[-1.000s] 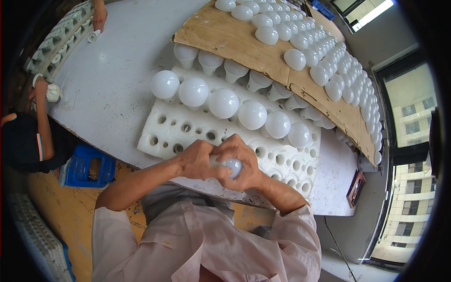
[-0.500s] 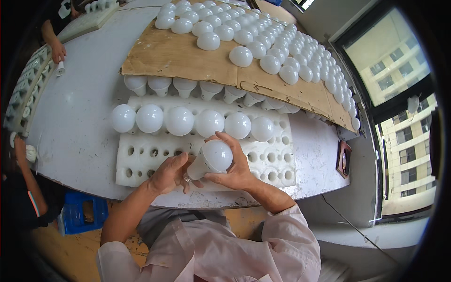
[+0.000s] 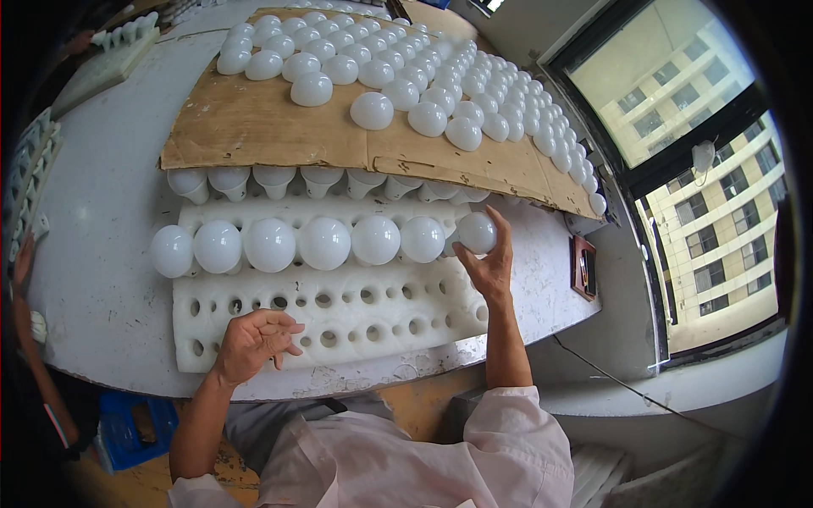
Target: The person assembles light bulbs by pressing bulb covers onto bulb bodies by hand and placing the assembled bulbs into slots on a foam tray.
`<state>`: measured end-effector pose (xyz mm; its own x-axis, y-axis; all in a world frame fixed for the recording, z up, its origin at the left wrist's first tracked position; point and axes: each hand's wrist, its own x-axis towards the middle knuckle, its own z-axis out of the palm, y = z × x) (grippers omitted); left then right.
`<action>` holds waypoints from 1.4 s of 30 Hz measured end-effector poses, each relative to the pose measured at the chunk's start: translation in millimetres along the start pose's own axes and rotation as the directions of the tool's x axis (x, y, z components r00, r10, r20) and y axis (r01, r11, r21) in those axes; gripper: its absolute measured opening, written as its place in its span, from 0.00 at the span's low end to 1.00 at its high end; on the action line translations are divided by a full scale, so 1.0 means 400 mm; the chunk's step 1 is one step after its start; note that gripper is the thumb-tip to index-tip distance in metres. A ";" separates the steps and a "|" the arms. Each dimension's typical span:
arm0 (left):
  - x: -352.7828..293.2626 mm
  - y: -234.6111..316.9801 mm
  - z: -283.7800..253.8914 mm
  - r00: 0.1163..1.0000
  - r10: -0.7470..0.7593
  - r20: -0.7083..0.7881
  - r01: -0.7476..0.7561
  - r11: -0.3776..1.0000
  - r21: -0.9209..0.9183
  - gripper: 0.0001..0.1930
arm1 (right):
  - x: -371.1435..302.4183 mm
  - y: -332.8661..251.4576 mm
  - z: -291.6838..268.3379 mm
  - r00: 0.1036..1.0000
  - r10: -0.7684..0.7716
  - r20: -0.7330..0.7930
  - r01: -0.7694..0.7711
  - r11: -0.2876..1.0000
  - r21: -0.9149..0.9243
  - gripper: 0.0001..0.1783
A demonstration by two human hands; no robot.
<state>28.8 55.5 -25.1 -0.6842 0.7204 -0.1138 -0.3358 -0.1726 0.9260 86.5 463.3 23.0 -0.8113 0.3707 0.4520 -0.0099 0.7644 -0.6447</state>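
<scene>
At the right end of the foam tray (image 3: 389,309), my right hand (image 3: 493,269) has its thumb and forefinger parted just as wide as a round white bulb (image 3: 477,233) — the fingers grip its dome from either side. That bulb is last in line with a row of bulbs (image 3: 324,244) across the tray's middle, just beside its neighbour; whether its base is down in a hole I cannot tell, as the lower part is mostly hidden.

Over the tray's near left part, my left hand (image 3: 254,340) hangs with its fingers loosely bent and apart, grasping nothing that I can see.

Nearest me, two lines of open holes run along the tray between the row and its near edge, with my left hand over some of them. Just in front of that edge, a narrow strip of worktop (image 3: 93,237) ends in the worktop's own curved rim; left of the tray there is much wider room. Right of it, a smaller stretch reaches to a dark red box (image 3: 583,267) near the corner.

Behind the tray, I am tighter for space — the cardboard's (image 3: 254,127) front edge juts over another line of bulbs (image 3: 320,179), and white domes (image 3: 373,111) crowd its top.
</scene>
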 end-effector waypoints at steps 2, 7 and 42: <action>-0.007 0.001 -0.002 1.000 -0.008 -0.016 0.008 1.000 0.005 0.12 | 0.000 -0.013 0.018 0.992 -0.061 0.111 0.065 0.997 -0.028 0.45; -0.020 -0.007 -0.016 0.998 -0.032 -0.056 0.030 0.999 -0.036 0.12 | 0.080 -0.027 -0.032 0.986 -0.090 -0.140 0.120 0.966 0.227 0.31; -0.096 0.013 -0.016 0.951 0.228 -0.207 -0.129 0.905 0.406 0.12 | -0.090 -0.368 0.302 0.364 -0.615 0.699 -0.114 0.716 0.689 0.45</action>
<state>49.2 22.7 -18.0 -0.8614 0.5071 0.0289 0.0472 0.0234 0.9986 46.4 273.7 27.2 -0.6982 -0.7039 0.1303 -0.3172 0.1411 -0.9378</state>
